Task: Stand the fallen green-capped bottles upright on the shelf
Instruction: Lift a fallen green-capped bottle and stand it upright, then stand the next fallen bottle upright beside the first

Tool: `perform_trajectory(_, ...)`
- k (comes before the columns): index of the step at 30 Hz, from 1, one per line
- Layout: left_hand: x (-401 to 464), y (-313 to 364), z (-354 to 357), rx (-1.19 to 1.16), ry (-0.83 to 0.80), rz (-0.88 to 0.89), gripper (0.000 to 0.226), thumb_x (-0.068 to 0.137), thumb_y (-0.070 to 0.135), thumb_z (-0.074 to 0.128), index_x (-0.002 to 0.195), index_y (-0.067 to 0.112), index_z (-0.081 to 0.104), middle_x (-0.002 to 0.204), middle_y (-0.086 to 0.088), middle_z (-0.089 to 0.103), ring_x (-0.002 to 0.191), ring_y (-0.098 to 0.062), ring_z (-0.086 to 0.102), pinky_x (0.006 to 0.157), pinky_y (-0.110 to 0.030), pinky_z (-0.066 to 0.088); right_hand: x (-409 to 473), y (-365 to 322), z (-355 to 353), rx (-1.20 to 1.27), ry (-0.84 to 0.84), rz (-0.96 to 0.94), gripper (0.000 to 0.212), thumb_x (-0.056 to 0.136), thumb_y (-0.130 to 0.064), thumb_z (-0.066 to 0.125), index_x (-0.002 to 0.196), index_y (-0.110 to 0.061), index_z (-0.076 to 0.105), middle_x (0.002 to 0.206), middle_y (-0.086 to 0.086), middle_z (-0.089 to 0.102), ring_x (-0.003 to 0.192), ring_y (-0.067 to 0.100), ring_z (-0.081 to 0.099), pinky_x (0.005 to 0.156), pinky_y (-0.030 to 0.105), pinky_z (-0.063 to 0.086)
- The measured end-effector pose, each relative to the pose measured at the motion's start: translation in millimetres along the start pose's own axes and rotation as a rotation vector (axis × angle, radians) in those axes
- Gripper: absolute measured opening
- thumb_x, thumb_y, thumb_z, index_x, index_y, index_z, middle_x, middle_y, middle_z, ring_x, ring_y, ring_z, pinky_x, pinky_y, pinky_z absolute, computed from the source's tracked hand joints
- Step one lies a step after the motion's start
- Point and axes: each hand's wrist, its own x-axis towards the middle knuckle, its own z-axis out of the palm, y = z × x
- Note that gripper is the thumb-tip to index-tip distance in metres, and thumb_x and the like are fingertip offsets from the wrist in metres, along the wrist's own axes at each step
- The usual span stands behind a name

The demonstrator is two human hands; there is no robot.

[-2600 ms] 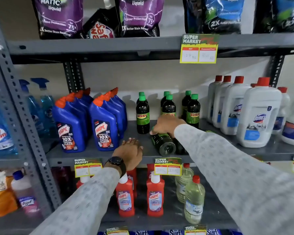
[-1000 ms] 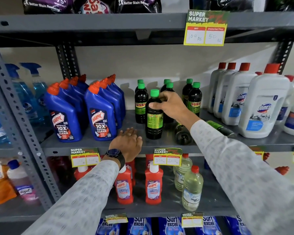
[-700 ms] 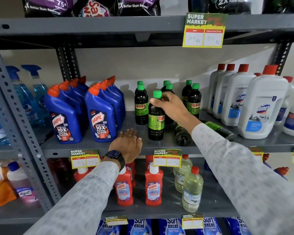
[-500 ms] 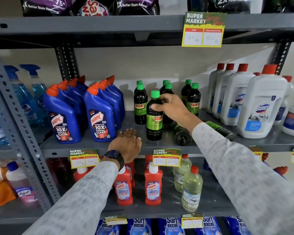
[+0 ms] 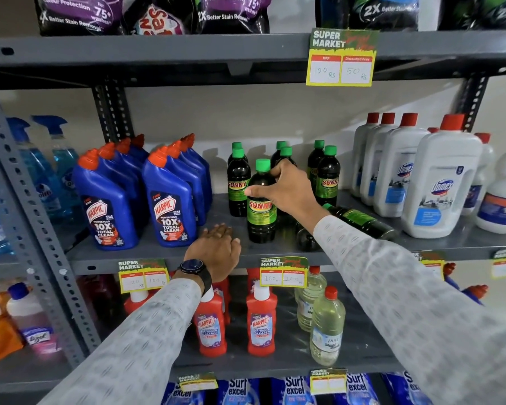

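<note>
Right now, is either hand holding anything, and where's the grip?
The right hand holds an upright green-capped Sunny bottle, grip around its shoulder just below the cap. The left hand holds nothing; it rests on the shelf edge.

The right hand [image 5: 289, 191] reaches far forward, arm extended, fingers curled in a loose grasp with thumb pointing left. The left hand [image 5: 216, 249] lies palm-down, nearer, fingers flat and together, a dark watch on its wrist.
</note>
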Motion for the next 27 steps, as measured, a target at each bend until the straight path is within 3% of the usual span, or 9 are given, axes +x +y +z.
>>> perform_trajectory(4, -1.7, 1.5, -1.3, -0.021, -0.01, -0.004, 0.064, 0.103, 0.042, 0.017, 0.158, 0.009, 0.025, 0.167, -0.01, 0.022, 0.155, -0.021, 0.018, 0.126, -0.039, 0.011, 0.7, 1.1, -16.6, 0.03, -0.078, -0.039, 0.075, 0.07, -0.08, 0.07, 0.108, -0.016, 0.062, 0.088, -0.011, 0.063, 0.079, 0.004, 0.061, 0.064, 0.024, 0.047)
perform_trajectory(6, 0.5, 1.9, -4.4, -0.013, -0.04, -0.01, 0.063, 0.103, 0.039, 0.018, 0.158, 0.007, 0.025, 0.168, -0.011, 0.021, 0.155, -0.023, 0.017, 0.126, -0.041, 0.011, 7.6, 10.1, -31.5, -0.002, -0.01, -0.035, 0.062, 0.087, -0.073, 0.056, 0.085, -0.012, 0.065, 0.067, -0.009, 0.061, 0.054, -0.003, 0.056, 0.057, 0.024, 0.045)
perform_trajectory(8, 6.9, 3.4, -8.8, 0.016, -0.064, -0.007, 0.062, 0.102, 0.033, 0.02, 0.156, 0.003, 0.025, 0.167, -0.015, 0.021, 0.155, -0.027, 0.018, 0.126, -0.045, 0.013, 17.6, 25.1, -48.0, -0.146, 0.026, 0.059, 0.045, 0.092, -0.05, 0.061, 0.069, -0.012, 0.059, 0.06, -0.005, 0.06, 0.051, 0.004, 0.059, 0.051, 0.025, 0.042)
perform_trajectory(10, 11.1, 6.5, -11.3, -0.013, -0.063, -0.035, 0.063, 0.102, 0.034, 0.021, 0.156, 0.002, 0.024, 0.166, -0.016, 0.023, 0.154, -0.028, 0.02, 0.125, -0.047, 0.015, 21.9, 41.5, -57.1, -0.321, -0.134, 0.187, 0.028, 0.087, -0.036, 0.069, 0.075, -0.012, 0.06, 0.073, 0.005, 0.067, 0.063, 0.019, 0.066, 0.056, 0.032, 0.052)
perform_trajectory(13, 12.3, 9.5, -5.3, 0.016, -0.061, -0.032, 0.066, 0.1, 0.038, 0.018, 0.157, 0.004, 0.022, 0.167, -0.015, 0.021, 0.155, -0.027, 0.018, 0.125, -0.049, 0.013, 18.3, 58.8, -54.0, -0.347, -0.409, 0.403, 0.038, 0.079, -0.039, 0.083, 0.087, -0.015, 0.056, 0.09, 0.015, 0.066, 0.074, 0.034, 0.069, 0.069, 0.045, 0.061)
perform_trajectory(15, 12.8, 8.1, -0.3, 0.023, -0.046, -0.022, 0.066, 0.1, 0.039, 0.017, 0.157, 0.005, 0.023, 0.167, -0.014, 0.022, 0.155, -0.026, 0.018, 0.125, -0.049, 0.012, 16.8, 65.9, -48.8, -0.347, -0.465, 0.475, 0.045, 0.074, -0.043, 0.087, 0.089, -0.016, 0.054, 0.093, 0.019, 0.065, 0.071, 0.042, 0.072, 0.069, 0.049, 0.063)
perform_trajectory(19, 13.2, 6.1, 1.8, 0.004, -0.033, -0.024, 0.065, 0.1, 0.038, 0.017, 0.157, 0.007, 0.023, 0.167, -0.012, 0.023, 0.155, -0.025, 0.019, 0.126, -0.047, 0.011, 15.9, 67.5, -43.1, -0.246, -0.453, 0.539, 0.044, 0.07, -0.036, 0.09, 0.089, -0.017, 0.055, 0.096, 0.019, 0.063, 0.074, 0.045, 0.071, 0.055, 0.047, 0.063)
perform_trajectory(24, 10.4, 8.9, 1.2, -0.001, -0.022, -0.033, 0.063, 0.102, 0.037, 0.019, 0.157, 0.006, 0.025, 0.166, -0.013, 0.025, 0.154, -0.024, 0.021, 0.126, -0.045, 0.012, 8.8, 66.7, -53.9, -0.029, -0.397, 0.613, 0.037, 0.075, -0.022, 0.09, 0.096, -0.009, 0.062, 0.101, 0.022, 0.068, 0.082, 0.043, 0.072, 0.057, 0.051, 0.063)
perform_trajectory(27, 11.4, 9.6, -0.5, 0.037, -0.012, -0.028, 0.063, 0.102, 0.036, 0.019, 0.156, 0.005, 0.025, 0.166, -0.014, 0.026, 0.154, -0.025, 0.022, 0.125, -0.046, 0.014, 9.5, 59.6, -71.7, 0.164, -0.229, 0.537, 0.048, 0.072, -0.028, 0.092, 0.105, -0.01, 0.062, 0.101, 0.016, 0.069, 0.083, 0.037, 0.072, 0.06, 0.048, 0.064)
